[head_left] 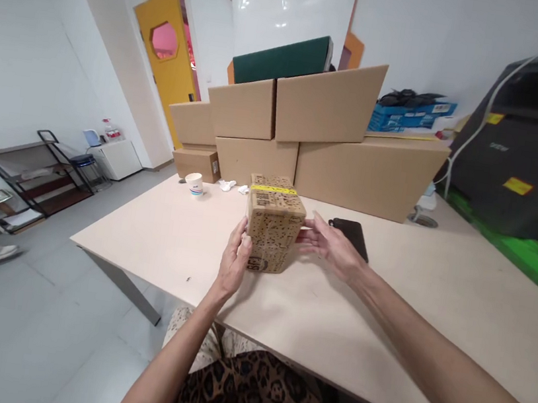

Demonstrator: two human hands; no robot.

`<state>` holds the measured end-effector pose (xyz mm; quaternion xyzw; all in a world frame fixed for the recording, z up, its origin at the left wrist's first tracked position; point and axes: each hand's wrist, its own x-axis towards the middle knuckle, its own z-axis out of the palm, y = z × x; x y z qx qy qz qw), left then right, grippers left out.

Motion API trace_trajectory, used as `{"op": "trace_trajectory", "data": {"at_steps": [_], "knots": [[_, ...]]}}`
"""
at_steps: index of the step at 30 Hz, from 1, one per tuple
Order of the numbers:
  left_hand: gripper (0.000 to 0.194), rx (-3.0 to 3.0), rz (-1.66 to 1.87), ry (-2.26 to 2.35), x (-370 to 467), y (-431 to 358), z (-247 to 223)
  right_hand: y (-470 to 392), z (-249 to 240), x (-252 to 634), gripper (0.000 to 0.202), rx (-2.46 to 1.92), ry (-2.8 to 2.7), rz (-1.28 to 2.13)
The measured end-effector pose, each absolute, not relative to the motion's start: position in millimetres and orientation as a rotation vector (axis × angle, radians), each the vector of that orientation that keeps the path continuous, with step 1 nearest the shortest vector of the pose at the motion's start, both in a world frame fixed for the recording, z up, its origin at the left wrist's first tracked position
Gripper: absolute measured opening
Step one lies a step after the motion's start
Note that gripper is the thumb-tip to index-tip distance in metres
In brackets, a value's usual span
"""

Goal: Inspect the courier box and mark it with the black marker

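Note:
A small cardboard box (272, 232) with dark speckled print and a yellow strap across its top stands upright on the table. My left hand (235, 257) grips its left side, with the thumb at the front edge and the fingers along the side. At the box's right side is my right hand (330, 247), its fingers apart and stretched toward the cardboard. Its fingertips are at or just touching that side; exact contact is hard to see. A flat black item (351, 236) lies on the table just beyond my right hand.
Plain cardboard boxes (255, 159) are stacked along the table's (160, 226) far side, with a dark green case (281, 60) on top. A paper cup (194, 184) and crumpled white tissue (226, 185) stand left of the speckled box. Large black equipment (524, 130) is at right.

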<state>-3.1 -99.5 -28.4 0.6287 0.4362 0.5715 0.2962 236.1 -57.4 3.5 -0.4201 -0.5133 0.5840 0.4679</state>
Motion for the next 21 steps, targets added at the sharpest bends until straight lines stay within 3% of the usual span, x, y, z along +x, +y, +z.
{"op": "trace_trajectory", "data": {"at_steps": [6,13,21], "knots": [[0.077,1.644,1.436,1.121,-4.0,-109.9,-43.3,-92.8,-37.2,221.6,0.077,-0.879,-1.440,1.458],[0.093,1.583,1.414,1.175,-2.5,-145.8,-28.4,-120.1,-31.8,227.2,0.097,-0.837,-1.552,1.285],[0.096,1.621,1.461,1.008,0.0,-164.5,-0.7,-133.1,-11.7,242.8,0.074,-0.637,-1.495,1.042]]}}
